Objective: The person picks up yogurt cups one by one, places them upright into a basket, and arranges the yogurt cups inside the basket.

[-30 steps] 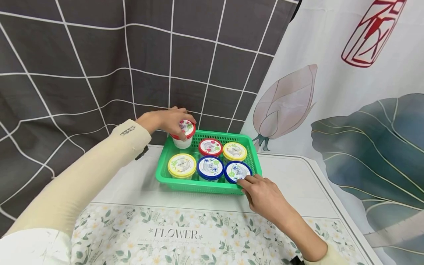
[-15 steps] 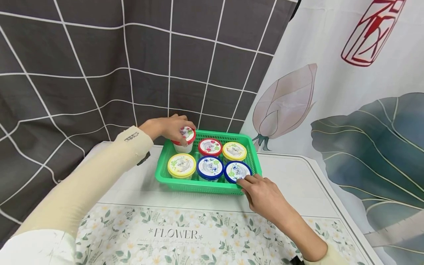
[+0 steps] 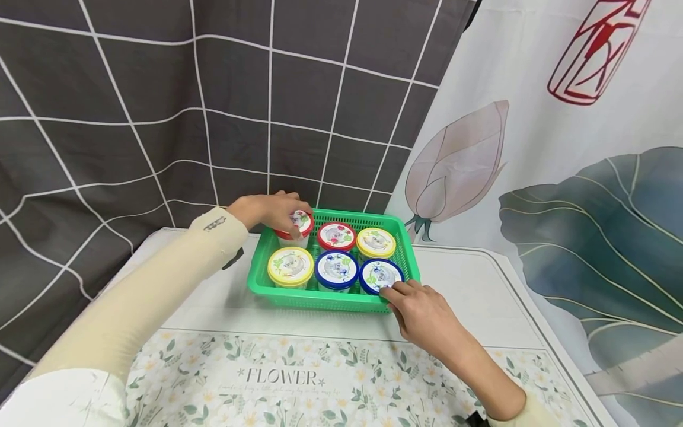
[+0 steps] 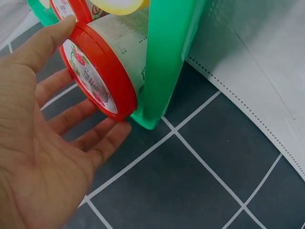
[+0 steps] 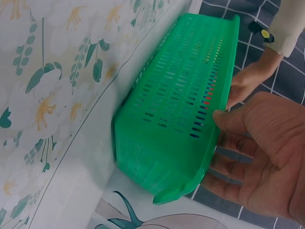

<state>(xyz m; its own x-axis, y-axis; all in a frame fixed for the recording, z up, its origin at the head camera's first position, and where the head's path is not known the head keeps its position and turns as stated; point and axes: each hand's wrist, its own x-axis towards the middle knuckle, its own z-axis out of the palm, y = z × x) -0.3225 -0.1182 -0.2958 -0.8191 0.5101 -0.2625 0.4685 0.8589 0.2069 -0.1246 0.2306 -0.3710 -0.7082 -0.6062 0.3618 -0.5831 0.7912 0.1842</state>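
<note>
My left hand (image 3: 272, 211) holds a white tub with a red lid (image 3: 300, 224) in the back left corner of a green plastic basket (image 3: 256, 279). In the left wrist view, thumb and fingers spread round the rim of this red-lidded tub (image 4: 102, 71), which sits inside the basket wall. At the front right corner, my right hand (image 3: 427, 311) grips the basket's rim. Seen from the right wrist, the thumb lies outside the green basket (image 5: 162, 105) and the fingers reach over its edge. One blue-lidded tub (image 3: 381, 276) stands close to the right fingertips.
Also in the basket are a second red-lidded tub (image 3: 337, 236), two yellow-lidded tubs, front left (image 3: 290, 267) and back right (image 3: 376, 242), and another blue-lidded tub (image 3: 336, 270). A flowered cloth (image 3: 288, 397) covers the table's front. A dark grid curtain (image 3: 235, 89) hangs behind.
My left hand has lowered the red-lidded tub down into the back left corner of the basket. The right hand stays on the rim, and the basket keeps its place.
</note>
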